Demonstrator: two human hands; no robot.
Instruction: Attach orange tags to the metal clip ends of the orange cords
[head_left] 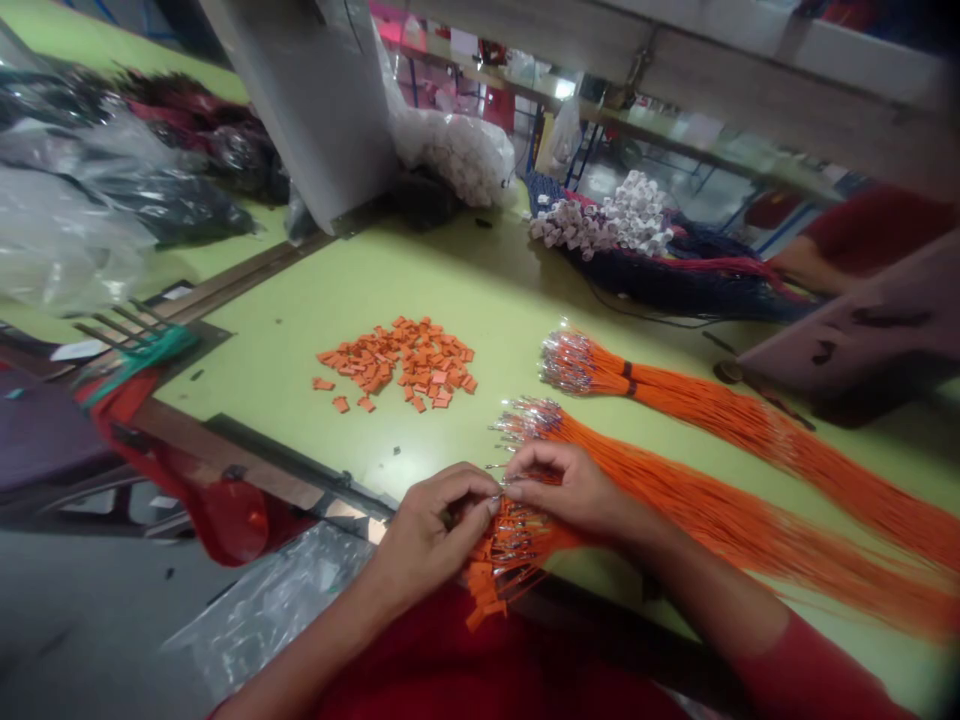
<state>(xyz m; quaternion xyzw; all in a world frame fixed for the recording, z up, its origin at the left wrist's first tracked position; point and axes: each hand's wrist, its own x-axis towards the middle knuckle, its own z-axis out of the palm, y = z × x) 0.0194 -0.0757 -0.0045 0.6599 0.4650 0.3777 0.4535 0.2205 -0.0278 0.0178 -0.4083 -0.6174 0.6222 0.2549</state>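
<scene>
My left hand [431, 530] and my right hand [570, 490] meet at the near edge of a green table [285, 350], fingertips pinched together over a small metal wire end. Under them lies a bunch of orange wires with orange connectors fitted [499, 575], hanging over the table edge. A long bundle of orange wires with bare metal terminals [750, 520] runs from my right hand to the right. A second tied orange bundle [720, 410] lies behind it. A heap of loose small orange connector housings [401, 362] sits in the table's middle, apart from both hands.
Dark blue and red wire bundles with white connectors [622, 225] lie at the back. Another person's arm in a red sleeve [847, 240] is at the far right. Clear plastic bags [67, 230] pile up on the left, and a grey post [315, 100] stands behind.
</scene>
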